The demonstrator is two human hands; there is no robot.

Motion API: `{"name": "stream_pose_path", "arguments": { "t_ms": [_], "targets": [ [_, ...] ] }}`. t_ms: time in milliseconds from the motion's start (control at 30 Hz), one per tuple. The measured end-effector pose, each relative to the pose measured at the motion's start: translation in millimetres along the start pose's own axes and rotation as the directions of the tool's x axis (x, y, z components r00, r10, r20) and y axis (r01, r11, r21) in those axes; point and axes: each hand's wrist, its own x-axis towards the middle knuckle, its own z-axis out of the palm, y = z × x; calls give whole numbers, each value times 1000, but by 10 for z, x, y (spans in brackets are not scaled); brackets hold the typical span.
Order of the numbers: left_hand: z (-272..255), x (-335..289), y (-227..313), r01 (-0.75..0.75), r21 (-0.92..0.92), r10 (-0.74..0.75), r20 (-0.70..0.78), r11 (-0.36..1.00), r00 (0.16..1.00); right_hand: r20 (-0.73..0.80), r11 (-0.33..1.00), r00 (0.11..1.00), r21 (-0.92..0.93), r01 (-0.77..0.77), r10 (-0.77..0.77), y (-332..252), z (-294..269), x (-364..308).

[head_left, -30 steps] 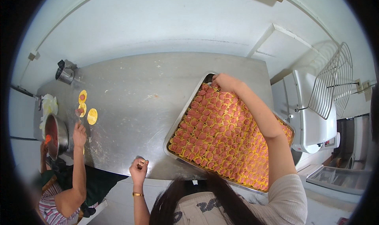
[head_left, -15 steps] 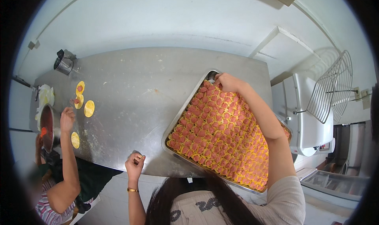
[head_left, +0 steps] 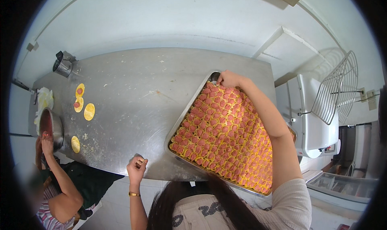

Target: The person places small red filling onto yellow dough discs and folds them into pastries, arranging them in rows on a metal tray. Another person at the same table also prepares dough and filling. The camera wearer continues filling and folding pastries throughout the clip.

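Note:
A large metal tray (head_left: 180,123) lies slantwise at the table's front right, packed with rows of open-topped dumplings (head_left: 225,133), pink filling in yellow wrappers. My right hand (head_left: 230,79) reaches over to its far left corner. The fingers are bent down and pressed together beside the last dumplings; what they hold, if anything, is hidden. Bare metal shows in that corner. My left hand (head_left: 136,168) is closed with curled fingers at the table's front edge, left of the tray. Whatever may be inside it cannot be made out.
At the left, a co-worker's hand (head_left: 47,143) is at a metal bowl (head_left: 59,129) of pink filling. Round yellow wrappers (head_left: 89,111) lie nearby, two topped with filling. A metal pitcher (head_left: 63,67) stands behind. A white appliance (head_left: 314,109) and wire rack (head_left: 336,88) are right.
The co-worker's hand has moved from near the wrappers down to the bowl. My right hand has shifted only slightly at the tray corner. My left hand stays in place.

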Motion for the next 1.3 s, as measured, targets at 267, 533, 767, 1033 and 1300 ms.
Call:
{"name": "stream_pose_path", "arguments": {
  "t_ms": [267,533,767,1033,1300],
  "targets": [
    [-29,43,25,23,-1,-23,43,1000,999,55,996,997,-78,-41,45,-4,20,24],
    [-39,67,20,19,2,-19,61,1000,998,97,979,984,-156,-130,146,-202,-58,34],
    [-45,99,62,46,5,-46,93,999,995,128,952,961,-220,-215,246,-335,-75,59],
    [-155,372,67,39,-80,-48,-103,996,994,12,975,978,-87,-206,208,-316,-66,57],
    [-883,1650,-323,169,262,83,-735,950,673,170,926,930,-256,-276,325,-320,-89,80]
  ]
}}
